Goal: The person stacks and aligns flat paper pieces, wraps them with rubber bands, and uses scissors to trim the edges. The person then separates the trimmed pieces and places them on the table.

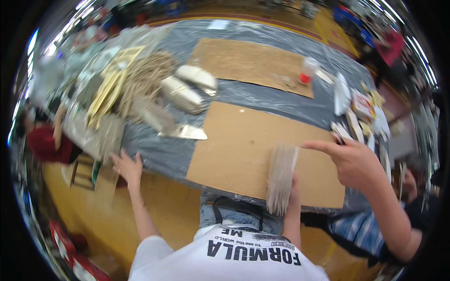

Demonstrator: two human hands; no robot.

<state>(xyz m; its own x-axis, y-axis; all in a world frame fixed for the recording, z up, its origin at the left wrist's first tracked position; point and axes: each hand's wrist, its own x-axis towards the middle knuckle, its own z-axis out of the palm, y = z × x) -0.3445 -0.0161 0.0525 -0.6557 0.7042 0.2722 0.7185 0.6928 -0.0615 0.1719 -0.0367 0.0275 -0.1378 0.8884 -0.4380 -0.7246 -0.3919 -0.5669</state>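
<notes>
Head view: the step in hand appears to be the handling of one bundle of pale strips (281, 177), held above the near cardboard sheet (234, 147); a next move would call for keeping the loose ends together. The right hand (295, 191) grips the bundle, its fingers closed and partly hidden behind it. The left hand (127, 167) is empty, fingers spread, near the edge of the tabletop (161, 157) and just beside some hanging strips (111, 133); contact cannot be told. A co-worker's hand (358, 161) extends a finger toward the bundle, touching or not being unclear. Farther off lie a heap of tan strips (149, 77), a far cardboard sheet (248, 58) and a red-banded cup (307, 71).
</notes>
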